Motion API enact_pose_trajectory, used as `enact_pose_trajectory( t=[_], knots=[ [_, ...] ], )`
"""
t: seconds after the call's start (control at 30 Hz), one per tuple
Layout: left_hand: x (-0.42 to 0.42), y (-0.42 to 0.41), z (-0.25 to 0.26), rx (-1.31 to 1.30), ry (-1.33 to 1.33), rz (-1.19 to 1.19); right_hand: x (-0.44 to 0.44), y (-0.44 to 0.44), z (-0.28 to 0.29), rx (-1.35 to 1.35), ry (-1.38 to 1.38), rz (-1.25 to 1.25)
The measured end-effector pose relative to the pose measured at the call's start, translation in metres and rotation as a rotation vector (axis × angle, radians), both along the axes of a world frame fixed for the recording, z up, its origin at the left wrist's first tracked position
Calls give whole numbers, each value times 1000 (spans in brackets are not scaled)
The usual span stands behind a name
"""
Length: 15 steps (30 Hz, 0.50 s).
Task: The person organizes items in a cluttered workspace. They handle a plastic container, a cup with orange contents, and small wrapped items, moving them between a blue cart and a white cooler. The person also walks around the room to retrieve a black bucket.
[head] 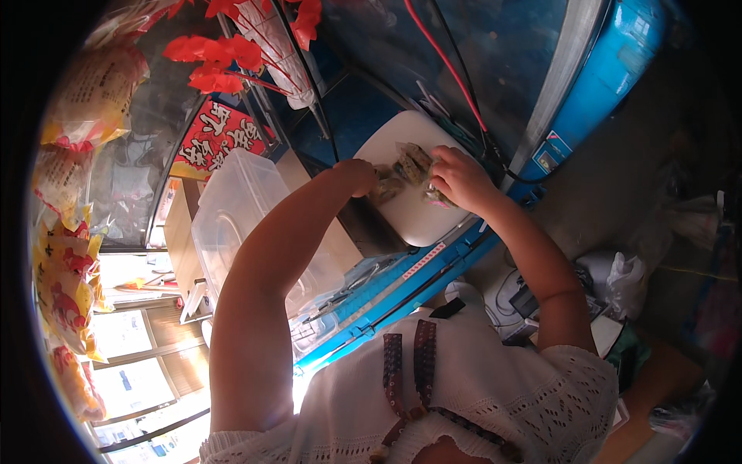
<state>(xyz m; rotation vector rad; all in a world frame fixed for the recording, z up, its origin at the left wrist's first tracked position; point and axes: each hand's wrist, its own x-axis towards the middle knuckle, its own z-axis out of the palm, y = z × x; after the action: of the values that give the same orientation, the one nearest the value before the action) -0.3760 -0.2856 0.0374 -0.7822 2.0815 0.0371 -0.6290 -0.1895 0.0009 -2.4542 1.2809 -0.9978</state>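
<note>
My left hand (356, 176) reaches in over the left edge of a white board or tray (414, 223). Close by its fingertips lies a small clear packet (387, 189) with brownish-green contents; the fingers are partly hidden, so whether they grip it I cannot tell. On the right side of the white surface, my right hand (462, 180) has its fingers curled onto another clear packet (436, 196), which shows a bit of pink. Between both hands rests a further packet (413, 162) with brown and green pieces inside.
Left of the white surface stands a translucent plastic bin (237, 191). A blue metal frame edge (429, 272) runs in front of my body. Red artificial flowers (214, 55) and a red cable (446, 55) hang above. Yellow snack bags (69, 290) hang at the far left.
</note>
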Motion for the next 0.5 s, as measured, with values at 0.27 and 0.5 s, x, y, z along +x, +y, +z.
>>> enact_pose_trajectory(
  t=[0.27,0.5],
  knots=[
    [24,-17,-34,21,133,274,3,3,1,73,10,19],
    [-2,-4,11,-1,132,379,-3,9,-1,99,24,-20]
  ],
)
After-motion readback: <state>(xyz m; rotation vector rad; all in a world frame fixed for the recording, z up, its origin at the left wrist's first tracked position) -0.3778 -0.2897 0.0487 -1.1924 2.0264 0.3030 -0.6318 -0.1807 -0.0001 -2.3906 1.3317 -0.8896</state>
